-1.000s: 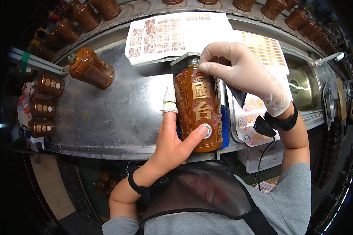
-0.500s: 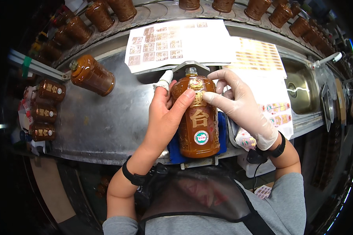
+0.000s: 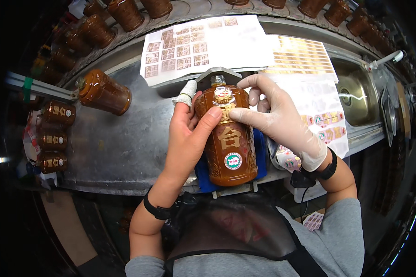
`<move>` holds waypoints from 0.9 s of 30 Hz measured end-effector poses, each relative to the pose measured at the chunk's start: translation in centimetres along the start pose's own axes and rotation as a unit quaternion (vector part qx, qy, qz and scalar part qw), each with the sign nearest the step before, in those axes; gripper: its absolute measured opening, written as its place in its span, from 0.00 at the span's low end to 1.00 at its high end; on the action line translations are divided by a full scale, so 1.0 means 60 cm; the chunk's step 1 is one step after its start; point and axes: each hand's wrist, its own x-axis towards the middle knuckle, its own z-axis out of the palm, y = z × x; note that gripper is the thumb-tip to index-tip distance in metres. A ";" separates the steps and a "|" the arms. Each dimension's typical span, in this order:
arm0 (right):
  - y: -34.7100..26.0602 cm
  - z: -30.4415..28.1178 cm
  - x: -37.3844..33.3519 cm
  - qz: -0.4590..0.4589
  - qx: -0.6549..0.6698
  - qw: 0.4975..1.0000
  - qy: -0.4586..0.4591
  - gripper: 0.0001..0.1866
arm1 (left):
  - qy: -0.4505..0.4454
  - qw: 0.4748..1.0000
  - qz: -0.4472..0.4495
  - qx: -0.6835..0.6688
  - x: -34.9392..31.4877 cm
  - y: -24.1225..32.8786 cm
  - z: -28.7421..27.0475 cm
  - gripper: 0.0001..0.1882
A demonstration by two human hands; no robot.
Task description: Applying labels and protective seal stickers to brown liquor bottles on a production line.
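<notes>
A brown glass bottle (image 3: 231,161) with raised gold characters and a round green-and-white sticker lies in front of me, neck pointing away, on a blue cloth (image 3: 261,157). My bare left hand (image 3: 187,131) grips its left side, thumb pressed on the upper gold character (image 3: 225,113). One of that hand's fingers wears a white wrap (image 3: 185,93). From the right, my right hand (image 3: 277,115) in a thin whitish glove curls over the bottle's shoulder. Its thumb presses on the same character, close to the left thumb. The thumbs partly cover that character.
Sticker sheets (image 3: 180,51) lie beyond the bottle, with gold-striped (image 3: 305,57) and coloured-label sheets (image 3: 326,124) at right, near a sink (image 3: 356,104). Another brown bottle (image 3: 105,92) lies at left, by several stacked ones (image 3: 55,138). More bottles (image 3: 125,14) line the back conveyor.
The whole view has shifted slightly. Both hands keep their hold on the bottle, and the two thumbs have come a little closer together on the gold character.
</notes>
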 end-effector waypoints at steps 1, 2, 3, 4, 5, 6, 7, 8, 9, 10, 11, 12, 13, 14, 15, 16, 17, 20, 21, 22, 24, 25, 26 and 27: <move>0.000 -0.001 0.001 -0.002 -0.003 1.000 -0.002 0.28 | 0.000 1.000 0.011 0.008 0.000 0.000 0.000 0.39; 0.000 -0.002 0.002 -0.005 -0.006 1.000 -0.003 0.28 | -0.004 1.000 0.008 0.009 0.001 0.006 0.004 0.39; 0.005 0.000 0.002 -0.013 -0.005 1.000 0.002 0.27 | -0.011 1.000 -0.004 0.000 0.000 0.015 0.009 0.39; 0.006 -0.002 -0.002 -0.010 -0.004 1.000 0.005 0.27 | -0.019 1.000 -0.016 -0.009 0.000 0.020 0.012 0.39; 0.004 -0.003 -0.005 -0.004 0.010 1.000 0.000 0.27 | -0.009 1.000 -0.006 -0.004 -0.001 0.017 0.014 0.39; 0.003 -0.004 -0.007 0.002 0.025 1.000 -0.005 0.27 | -0.010 1.000 -0.007 -0.003 -0.002 0.015 0.013 0.39; 0.004 -0.004 -0.014 0.002 0.026 1.000 -0.004 0.27 | -0.002 1.000 -0.016 0.006 -0.004 0.013 0.010 0.40; 0.007 -0.006 -0.024 0.027 0.075 0.997 -0.005 0.28 | 0.004 1.000 -0.024 0.013 -0.004 0.010 0.008 0.41; 0.010 -0.007 -0.036 0.052 0.124 0.991 -0.005 0.28 | 0.003 1.000 -0.025 0.013 -0.009 0.006 0.005 0.41; 0.015 -0.006 -0.048 0.054 0.124 0.991 -0.004 0.28 | 0.009 1.000 -0.013 0.024 -0.017 0.002 0.001 0.43; 0.019 -0.004 -0.064 0.066 0.126 0.990 -0.007 0.29 | 0.016 0.999 -0.002 0.036 -0.028 0.000 -0.002 0.45; 0.022 -0.001 -0.077 0.079 0.127 0.989 -0.011 0.30 | 0.014 0.999 -0.004 0.037 -0.038 0.002 -0.003 0.45; 0.023 0.001 -0.086 0.091 0.140 0.986 -0.025 0.32 | -0.022 0.998 -0.008 0.054 -0.049 0.008 -0.003 0.47; 0.020 0.003 -0.093 0.095 0.143 0.985 -0.023 0.32 | -0.058 0.996 -0.014 0.072 -0.060 0.010 -0.003 0.48; 0.015 0.006 -0.098 0.089 0.126 0.988 -0.018 0.33 | -0.052 0.996 0.018 0.074 -0.068 0.006 0.002 0.49; 0.011 0.007 -0.101 0.083 0.110 0.990 -0.012 0.34 | -0.055 0.996 0.014 0.075 -0.070 0.005 0.005 0.49; 0.009 0.006 -0.098 0.089 0.098 0.991 -0.018 0.37 | -0.058 0.994 0.008 0.093 -0.072 0.007 0.008 0.49; 0.016 0.012 -0.100 0.066 0.077 0.995 -0.013 0.38 | -0.056 0.994 0.009 0.098 -0.074 0.006 0.011 0.50; 0.018 0.011 -0.101 0.066 0.078 0.995 -0.012 0.38 | -0.060 0.994 0.007 0.096 -0.073 0.006 0.012 0.50; 0.020 0.009 -0.102 0.060 0.080 0.995 -0.015 0.38 | -0.063 0.993 0.005 0.095 -0.072 0.006 0.012 0.50; 0.025 0.005 -0.103 0.052 0.084 0.995 -0.021 0.39 | -0.065 0.993 0.000 0.099 -0.074 0.003 0.009 0.49; 0.028 0.001 -0.103 0.055 0.104 0.992 -0.036 0.38 | -0.067 0.992 -0.005 0.103 -0.075 0.003 0.008 0.49; 0.029 -0.001 -0.103 0.058 0.124 0.989 -0.051 0.37 | -0.068 0.992 -0.005 0.104 -0.075 0.004 0.008 0.49; 0.032 0.000 -0.101 0.057 0.125 0.989 -0.050 0.37 | -0.068 0.993 -0.002 0.102 -0.076 0.005 0.009 0.49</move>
